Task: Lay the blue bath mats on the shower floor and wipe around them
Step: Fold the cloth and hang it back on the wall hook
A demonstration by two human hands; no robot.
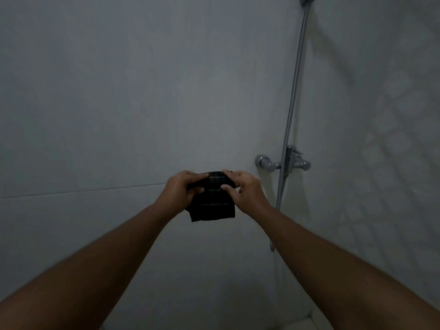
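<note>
Now | dark striped cloth (212, 204) held up before the grey shower wall (114, 120), left of the mixer tap (283, 163) | left hand (182, 188): fingers curled over its top-left edge, thumb in front | right hand (245, 189): thumb and fingers pinch its top-right edge | rest hangs below both hands

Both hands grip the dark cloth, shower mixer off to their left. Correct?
Not quite. The left hand and right hand both grip the dark cloth, but the head view shows the shower mixer off to their right, not their left.
</note>
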